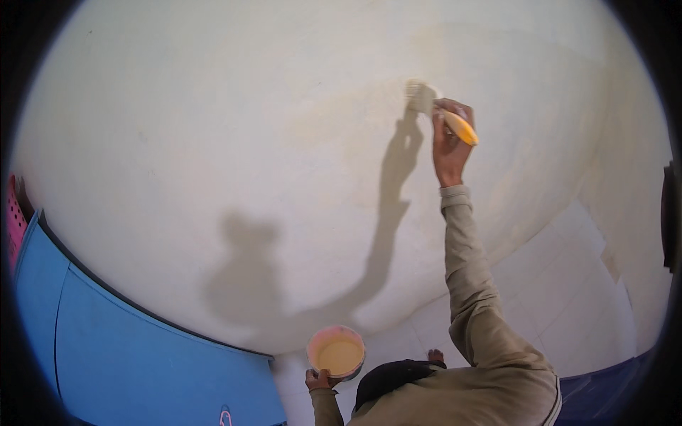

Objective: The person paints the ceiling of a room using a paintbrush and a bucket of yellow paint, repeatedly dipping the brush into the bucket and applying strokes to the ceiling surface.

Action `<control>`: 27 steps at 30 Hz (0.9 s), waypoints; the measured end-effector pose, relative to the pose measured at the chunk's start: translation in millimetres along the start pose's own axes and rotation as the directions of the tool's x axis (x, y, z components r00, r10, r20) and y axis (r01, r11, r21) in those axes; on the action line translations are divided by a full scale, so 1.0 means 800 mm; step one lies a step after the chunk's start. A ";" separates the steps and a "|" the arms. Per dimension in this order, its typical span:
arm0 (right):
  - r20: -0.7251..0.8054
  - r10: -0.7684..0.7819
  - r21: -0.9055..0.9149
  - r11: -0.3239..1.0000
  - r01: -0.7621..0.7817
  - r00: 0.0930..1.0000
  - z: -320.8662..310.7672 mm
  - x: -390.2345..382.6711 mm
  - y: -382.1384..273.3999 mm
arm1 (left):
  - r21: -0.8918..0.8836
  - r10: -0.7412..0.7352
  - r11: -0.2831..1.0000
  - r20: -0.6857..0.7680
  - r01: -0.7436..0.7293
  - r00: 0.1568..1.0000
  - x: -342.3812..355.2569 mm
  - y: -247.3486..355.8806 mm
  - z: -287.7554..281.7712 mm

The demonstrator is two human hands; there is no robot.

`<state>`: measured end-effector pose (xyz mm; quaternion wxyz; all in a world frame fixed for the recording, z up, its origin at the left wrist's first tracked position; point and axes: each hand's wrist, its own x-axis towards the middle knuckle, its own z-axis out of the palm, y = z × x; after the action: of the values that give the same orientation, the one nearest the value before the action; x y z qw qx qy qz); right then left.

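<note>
My right hand (pixel 452 138) is raised to the wall, closed around a paintbrush (pixel 463 128) with an orange-yellow handle. The brush's pale bristles meet the off-white wall (pixel 234 106), where damp-looking yellowish patches spread to the left of the brush and above it. Down low, my left hand (pixel 320 379) grips the rim of a small round bucket (pixel 337 351) holding cream-coloured paint. The bucket's outside is mostly out of sight below its rim. Both my forearms are in olive-brown sleeves.
A blue cabinet (pixel 156 341) stands against the wall at the lower left, with a pink perforated basket (pixel 15 220) at its far end. Pale floor tiles (pixel 561 291) lie to the right. Something dark blue (pixel 604 390) is at the lower right. My shadow falls on the wall.
</note>
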<state>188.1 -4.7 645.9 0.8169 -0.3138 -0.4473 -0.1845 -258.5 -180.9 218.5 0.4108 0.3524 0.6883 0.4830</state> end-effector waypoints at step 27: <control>0.024 -0.099 -0.443 0.891 0.099 0.995 0.036 -0.092 -0.055 | 0.000 0.010 1.000 0.034 -0.010 0.999 -0.006 -0.005 -0.044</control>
<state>105.6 -16.2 610.6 0.7133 -0.4686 -0.4093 -0.3227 -289.0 -199.2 222.8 0.4200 0.3644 0.6794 0.4788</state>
